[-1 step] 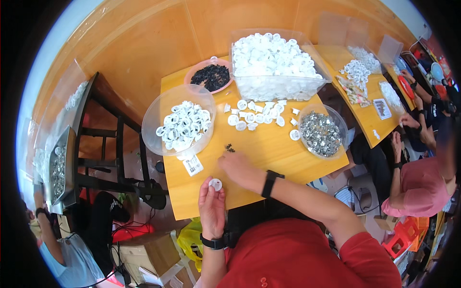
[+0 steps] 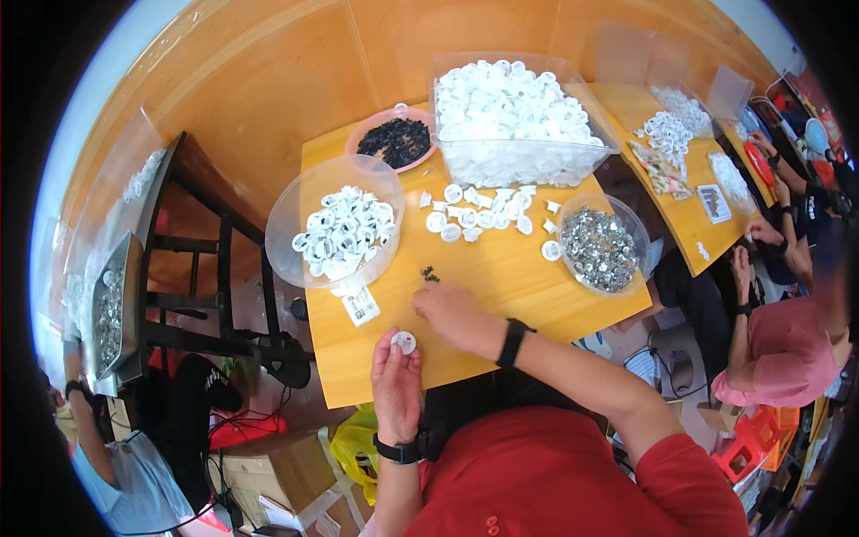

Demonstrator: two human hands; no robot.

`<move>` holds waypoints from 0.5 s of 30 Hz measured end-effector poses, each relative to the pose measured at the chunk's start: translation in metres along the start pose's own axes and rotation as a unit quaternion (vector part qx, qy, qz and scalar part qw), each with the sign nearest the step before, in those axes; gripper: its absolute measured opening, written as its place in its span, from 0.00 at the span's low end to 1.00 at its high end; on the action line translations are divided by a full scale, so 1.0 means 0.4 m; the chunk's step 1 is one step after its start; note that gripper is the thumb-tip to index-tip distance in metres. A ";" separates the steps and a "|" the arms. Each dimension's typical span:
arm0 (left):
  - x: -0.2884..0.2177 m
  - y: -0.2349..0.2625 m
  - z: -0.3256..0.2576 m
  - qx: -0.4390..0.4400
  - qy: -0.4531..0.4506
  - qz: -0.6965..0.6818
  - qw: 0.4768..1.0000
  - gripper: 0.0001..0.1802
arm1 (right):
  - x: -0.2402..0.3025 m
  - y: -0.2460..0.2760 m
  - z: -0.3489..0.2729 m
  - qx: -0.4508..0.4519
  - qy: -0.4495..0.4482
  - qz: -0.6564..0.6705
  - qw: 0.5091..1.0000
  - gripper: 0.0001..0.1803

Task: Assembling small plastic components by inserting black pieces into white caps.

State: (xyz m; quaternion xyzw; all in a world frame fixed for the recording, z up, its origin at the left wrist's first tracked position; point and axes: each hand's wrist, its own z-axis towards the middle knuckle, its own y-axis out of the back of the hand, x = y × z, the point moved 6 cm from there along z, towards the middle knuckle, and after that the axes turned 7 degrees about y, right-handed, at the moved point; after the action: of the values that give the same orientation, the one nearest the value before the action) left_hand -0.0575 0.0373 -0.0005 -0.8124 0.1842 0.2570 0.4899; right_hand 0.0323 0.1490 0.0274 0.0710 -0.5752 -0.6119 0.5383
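Observation:
My left hand (image 2: 396,385), at the table's near edge, is closed on a round white plastic part (image 2: 404,342). The part's disc faces up, with a small slot or opening in it. My right hand (image 2: 455,315) hovers over the table to the right of that part, its fingers curled together. Whatever the fingertips may pinch is too small to make out. Just beyond them lies a little heap of tiny dark pieces (image 2: 430,274). Several loose white plastic parts (image 2: 483,215) are scattered farther back on the wooden table (image 2: 501,268).
A clear tub of white parts (image 2: 284,224) stands left, beside a printed card (image 2: 361,306). Behind are a pink bowl of black pieces (image 2: 428,159) and a large bin of white parts (image 2: 528,166). A tub of metal pieces (image 2: 601,251) sits right. Other people work at both sides.
My right hand has shifted slightly to the right, away from my left hand. My left hand still holds the white part, and the containers stay where they were.

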 end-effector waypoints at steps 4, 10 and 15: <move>0.007 -0.015 0.004 0.011 0.024 0.050 0.998 0.14 | -0.006 0.082 -0.040 -0.006 -0.059 0.282 0.958 0.04; 0.042 -0.092 -0.010 0.022 0.038 0.121 0.992 0.07 | -0.013 0.113 -0.084 -0.009 -0.065 0.425 0.903 0.04; 0.053 -0.116 -0.019 0.030 0.023 0.129 0.991 0.04 | -0.006 0.130 -0.105 -0.038 -0.020 0.432 0.901 0.05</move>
State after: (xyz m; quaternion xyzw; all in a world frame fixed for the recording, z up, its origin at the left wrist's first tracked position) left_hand -0.0132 0.0506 0.0223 -0.7727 0.3062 0.2937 0.4722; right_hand 0.0928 0.1369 0.0529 -0.2170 -0.5366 -0.3419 0.7403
